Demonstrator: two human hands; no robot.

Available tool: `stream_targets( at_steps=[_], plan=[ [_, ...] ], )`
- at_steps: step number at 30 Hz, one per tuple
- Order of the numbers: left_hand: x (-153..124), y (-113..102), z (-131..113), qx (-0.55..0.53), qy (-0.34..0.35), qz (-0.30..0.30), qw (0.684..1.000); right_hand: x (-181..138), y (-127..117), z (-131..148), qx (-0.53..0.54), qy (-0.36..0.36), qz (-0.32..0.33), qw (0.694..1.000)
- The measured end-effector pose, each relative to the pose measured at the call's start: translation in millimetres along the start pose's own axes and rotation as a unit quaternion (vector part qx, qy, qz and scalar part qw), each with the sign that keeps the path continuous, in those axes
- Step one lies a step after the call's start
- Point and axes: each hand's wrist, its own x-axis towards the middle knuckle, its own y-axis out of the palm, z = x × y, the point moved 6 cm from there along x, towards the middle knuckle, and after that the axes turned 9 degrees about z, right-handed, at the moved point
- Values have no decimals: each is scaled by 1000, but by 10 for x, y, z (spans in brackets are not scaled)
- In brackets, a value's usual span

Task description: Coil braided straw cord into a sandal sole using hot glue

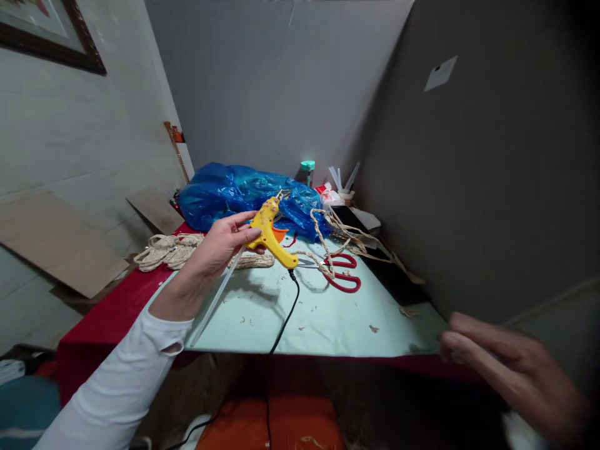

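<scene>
My left hand (229,240) grips a yellow hot glue gun (268,228) above the table, its metal nozzle pointing up and away. A long translucent glue stick (216,301) slants down from its back end. From the handle a black cord (293,306) drops over the table's front edge. My right hand (506,369), blurred, hovers off the table's right front corner with curled fingers; whether anything is in them I cannot make out. Red-handled scissors (344,289) lie beyond the gun, with a braided straw cord (323,240) across them.
Braided straw bundles (164,252) lie at the table's left. A blue plastic bag (220,194) fills the back, beside a green-lidded jar (307,167) and a cup of glue sticks (345,195). A black flat panel (389,269) lies along the right. Grey partitions (281,81) stand behind.
</scene>
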Motion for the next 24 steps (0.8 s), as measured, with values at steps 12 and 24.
stream_targets(
  at_steps=[12,24],
  plan=[
    [-7,-26,43,12,-14,-2,1000,-127,536,-168,64,1,126,990],
    [-5,-4,117,5,-31,17,999,287,691,466,53,-109,86,989]
  ],
)
